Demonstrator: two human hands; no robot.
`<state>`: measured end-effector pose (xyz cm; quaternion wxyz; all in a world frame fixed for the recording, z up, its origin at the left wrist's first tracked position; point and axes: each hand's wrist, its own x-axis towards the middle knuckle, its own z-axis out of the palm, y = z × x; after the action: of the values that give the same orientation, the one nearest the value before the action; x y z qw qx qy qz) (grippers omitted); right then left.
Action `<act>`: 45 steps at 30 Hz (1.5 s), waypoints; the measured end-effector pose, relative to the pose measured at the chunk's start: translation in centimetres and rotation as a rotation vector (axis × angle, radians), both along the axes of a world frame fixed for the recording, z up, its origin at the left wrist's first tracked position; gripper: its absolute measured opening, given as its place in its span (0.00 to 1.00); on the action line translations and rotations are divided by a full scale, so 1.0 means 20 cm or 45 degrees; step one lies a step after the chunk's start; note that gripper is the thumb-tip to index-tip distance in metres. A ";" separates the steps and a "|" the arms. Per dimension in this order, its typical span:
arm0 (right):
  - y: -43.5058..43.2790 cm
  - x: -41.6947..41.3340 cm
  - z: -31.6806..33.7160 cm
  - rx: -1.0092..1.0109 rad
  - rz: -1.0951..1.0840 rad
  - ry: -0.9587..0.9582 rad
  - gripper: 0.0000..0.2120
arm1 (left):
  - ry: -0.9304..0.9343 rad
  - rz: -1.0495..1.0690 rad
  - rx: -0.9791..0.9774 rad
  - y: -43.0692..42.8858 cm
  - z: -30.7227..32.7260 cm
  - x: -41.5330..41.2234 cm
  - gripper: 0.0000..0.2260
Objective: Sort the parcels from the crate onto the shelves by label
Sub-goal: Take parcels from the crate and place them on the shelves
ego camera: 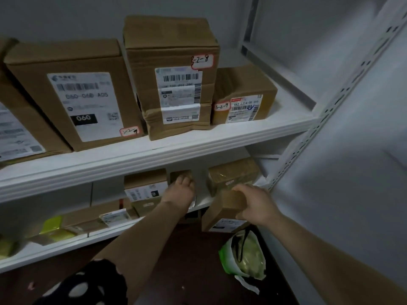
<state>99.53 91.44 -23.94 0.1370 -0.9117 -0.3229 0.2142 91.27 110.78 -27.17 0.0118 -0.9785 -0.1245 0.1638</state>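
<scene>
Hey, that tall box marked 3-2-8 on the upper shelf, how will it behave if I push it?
The tall box stands on end, so a push near its top would probably tip it; push low. Its creased, bulging cardboard suggests the sides may give slightly.

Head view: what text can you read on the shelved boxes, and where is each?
"3-2-8": red-edged sticker on the tall box.
"3-2-9": similar sticker on the small box.
"060": black patch on the label of the large box.
"060-06B A05", roughly: same label.
Large box's corner sticker, lower-shelf labels and fine print: too blurred.
</scene>
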 end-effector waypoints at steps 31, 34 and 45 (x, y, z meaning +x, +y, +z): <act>0.12 0.17 -0.15 0.013 0.029 0.187 0.28 | 0.433 -0.127 0.363 0.15 -0.45 0.18 0.20; 0.17 0.17 -0.14 0.084 -0.028 0.234 0.29 | 0.427 -0.093 0.333 0.19 -0.45 0.15 0.22; 0.40 0.17 -0.05 0.047 0.168 0.139 0.27 | 0.166 0.129 0.063 0.23 -0.27 0.06 0.27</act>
<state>102.94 99.37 -24.90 0.1568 -0.8727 -0.3782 0.2661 92.38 115.30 -32.61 0.0358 -0.9576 -0.1767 0.2246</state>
